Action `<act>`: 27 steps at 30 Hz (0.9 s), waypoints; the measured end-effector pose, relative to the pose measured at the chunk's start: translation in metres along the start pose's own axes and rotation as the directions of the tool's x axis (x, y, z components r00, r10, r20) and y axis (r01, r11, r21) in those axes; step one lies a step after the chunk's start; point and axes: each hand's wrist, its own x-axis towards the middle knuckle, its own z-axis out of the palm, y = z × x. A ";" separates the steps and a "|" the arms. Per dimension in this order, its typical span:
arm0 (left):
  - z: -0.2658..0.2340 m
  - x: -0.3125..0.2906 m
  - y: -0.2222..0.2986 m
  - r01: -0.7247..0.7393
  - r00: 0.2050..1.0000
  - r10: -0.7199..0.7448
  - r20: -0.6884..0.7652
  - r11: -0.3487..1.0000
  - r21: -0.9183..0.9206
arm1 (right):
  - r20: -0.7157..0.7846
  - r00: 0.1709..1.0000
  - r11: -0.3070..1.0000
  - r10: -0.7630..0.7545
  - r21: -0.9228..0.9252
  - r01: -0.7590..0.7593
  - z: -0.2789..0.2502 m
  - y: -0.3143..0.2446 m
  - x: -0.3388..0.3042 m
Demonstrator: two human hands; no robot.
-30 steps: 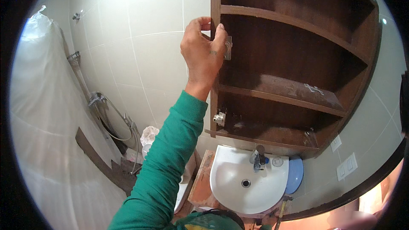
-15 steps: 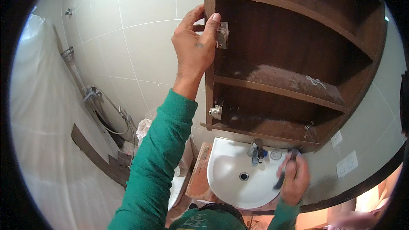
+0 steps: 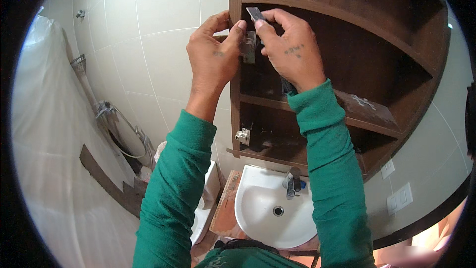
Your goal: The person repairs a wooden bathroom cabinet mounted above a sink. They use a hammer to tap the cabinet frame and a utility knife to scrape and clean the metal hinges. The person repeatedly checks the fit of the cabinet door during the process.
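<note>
A brown wooden wall cabinet [image 3: 235,77] with open shelves hangs in front of me. My left hand [image 3: 214,49] grips its left side edge, fingers round the outside and thumb on the inside. By the thumb, a metal hinge plate [image 3: 249,52] is fixed to the cabinet side. My right hand [image 3: 293,47] is closed round a flat-bladed hand tool [image 3: 255,14] with a dark handle, whose exact kind I cannot make out. Its grey metal end points up and left, close above the hinge plate. Lower on the same side sits another metal hinge [image 3: 243,136].
Below the cabinet is a white washbasin [image 3: 253,203] with a metal tap [image 3: 292,183]. A small loose metal piece [image 3: 363,101] lies on a shelf. White sheeting [image 3: 59,144] hangs at left, near a shower hose [image 3: 131,155]. Wall switches [image 3: 399,198] are at right.
My right hand has risen from beside the basin to the hinge plate, bringing the flat-bladed tool. My left hand keeps its grip on the cabinet edge; the view has shifted slightly.
</note>
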 end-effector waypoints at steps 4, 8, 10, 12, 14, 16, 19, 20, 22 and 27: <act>0.004 -0.006 -0.005 -0.089 0.993 0.098 -0.063 0.988 0.130 | 0.058 0.998 1.000 -0.024 -0.006 0.025 0.005 0.010 0.005; 0.007 -0.008 -0.008 -0.130 0.986 0.143 -0.082 0.980 0.154 | 0.063 0.998 0.998 -0.027 0.065 0.023 0.010 0.015 0.004; 0.008 -0.006 -0.011 -0.128 0.987 0.140 -0.084 0.983 0.133 | 0.023 0.999 0.994 -0.046 0.105 0.043 0.015 0.017 0.004; 0.007 -0.007 -0.011 -0.136 0.986 0.146 -0.083 0.983 0.123 | -0.044 0.997 0.981 -0.058 0.181 0.065 0.021 0.018 0.002; 0.007 -0.008 -0.010 -0.127 0.988 0.137 -0.070 0.983 0.134 | -0.056 0.995 0.979 -0.078 0.183 0.087 0.024 0.023 0.003; 0.006 -0.009 -0.008 -0.104 0.992 0.113 -0.047 0.980 0.167 | -0.029 0.996 0.983 -0.081 0.164 0.085 0.023 0.026 0.004; 0.006 -0.008 -0.006 -0.078 0.996 0.082 -0.031 0.990 0.115 | 0.030 0.997 0.990 -0.075 0.124 0.071 0.018 0.028 0.005; 0.006 -0.007 -0.008 -0.107 0.993 0.113 -0.043 0.987 0.122 | 0.024 0.996 0.989 -0.085 0.125 0.081 0.019 0.029 0.005; 0.006 -0.005 -0.011 -0.164 0.982 0.175 -0.069 0.977 0.138 | -0.013 0.996 0.982 -0.091 0.163 0.092 0.021 0.030 0.004; 0.004 -0.007 -0.009 -0.101 0.995 0.102 0.000 0.988 0.114 | -0.072 0.995 0.955 -0.074 0.282 0.092 0.025 0.031 0.004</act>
